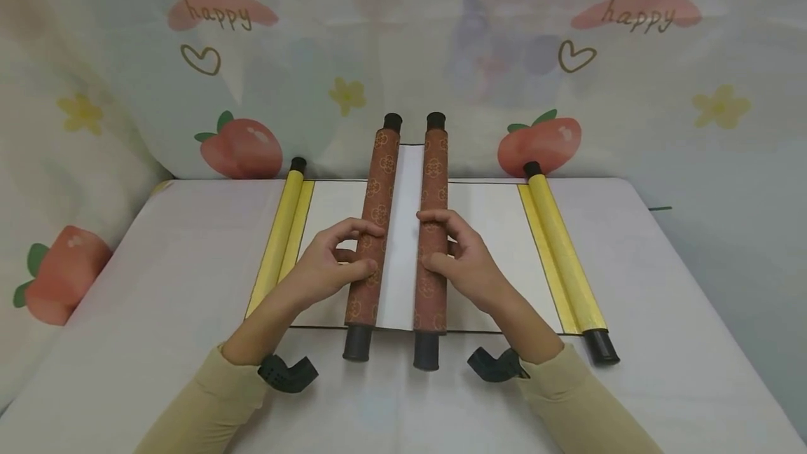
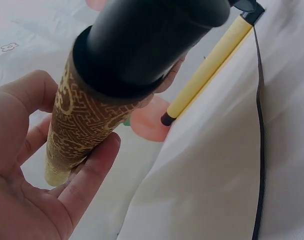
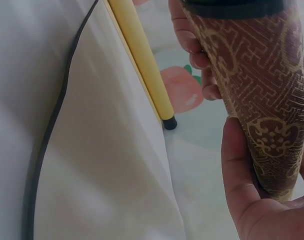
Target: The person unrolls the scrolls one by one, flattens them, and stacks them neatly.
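Observation:
A red-brown brocade hanging scroll is held over the middle of the table, its two rolls side by side with a strip of white paper (image 1: 398,286) between them. My left hand (image 1: 328,265) grips the left roll (image 1: 381,184), thumb and fingers round its lower half. The right roll (image 1: 433,177) is gripped the same way by my right hand (image 1: 469,258). Gold patterns cover the brocade (image 3: 257,75), and black knobs, one close up as a dark knob (image 2: 137,45) in the left wrist view, cap the rolls' ends.
Beneath lies an opened scroll with white paper (image 1: 492,251) and black edging, between a left yellow roller (image 1: 280,230) and a right yellow roller (image 1: 564,251). A white cloth (image 1: 668,286) covers the table. Behind hangs a curtain (image 1: 429,54) printed with peaches and hearts.

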Available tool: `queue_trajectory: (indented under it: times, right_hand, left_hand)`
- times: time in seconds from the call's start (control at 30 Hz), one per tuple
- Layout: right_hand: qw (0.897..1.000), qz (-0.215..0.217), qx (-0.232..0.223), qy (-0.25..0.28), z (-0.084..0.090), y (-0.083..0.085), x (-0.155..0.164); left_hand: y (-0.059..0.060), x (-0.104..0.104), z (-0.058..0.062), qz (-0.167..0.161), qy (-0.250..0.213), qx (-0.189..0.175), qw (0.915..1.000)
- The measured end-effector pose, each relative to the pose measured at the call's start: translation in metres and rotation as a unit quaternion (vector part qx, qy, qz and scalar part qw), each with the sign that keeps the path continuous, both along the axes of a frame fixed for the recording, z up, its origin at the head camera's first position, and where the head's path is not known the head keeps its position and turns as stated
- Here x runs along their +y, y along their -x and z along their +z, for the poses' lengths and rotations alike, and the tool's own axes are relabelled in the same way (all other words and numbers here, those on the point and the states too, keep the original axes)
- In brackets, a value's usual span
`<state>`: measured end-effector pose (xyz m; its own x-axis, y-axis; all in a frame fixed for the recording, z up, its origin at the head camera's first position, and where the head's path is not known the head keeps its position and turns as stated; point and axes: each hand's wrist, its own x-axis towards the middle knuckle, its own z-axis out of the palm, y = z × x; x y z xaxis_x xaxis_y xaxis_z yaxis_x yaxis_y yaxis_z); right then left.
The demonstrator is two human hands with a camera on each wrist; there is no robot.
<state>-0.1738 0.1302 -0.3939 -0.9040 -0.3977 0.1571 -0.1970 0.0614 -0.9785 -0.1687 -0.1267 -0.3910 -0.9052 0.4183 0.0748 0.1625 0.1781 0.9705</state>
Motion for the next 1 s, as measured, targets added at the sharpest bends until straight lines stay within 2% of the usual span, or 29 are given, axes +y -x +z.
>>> queue_trajectory:
  times: [0.33, 0.6, 1.0]
  right_hand:
    - [0.999, -0.029, 0.015, -0.024, 0.0, 0.0, 0.002]
    - [0.999, -0.028, 0.02, -0.024, 0.004, 0.001, 0.007]
    - [0.999, -0.032, 0.013, -0.023, 0.014, 0.0, 0.011]
  left_hand:
    - [-0.003, 0.001, 0.005, -0.004, -0.007, -0.013, 0.9999]
    - [-0.002, -0.002, 0.006, -0.007, -0.009, -0.007, 0.9999]
    - [0.0, -0.002, 0.003, 0.001, -0.017, -0.017, 0.9997]
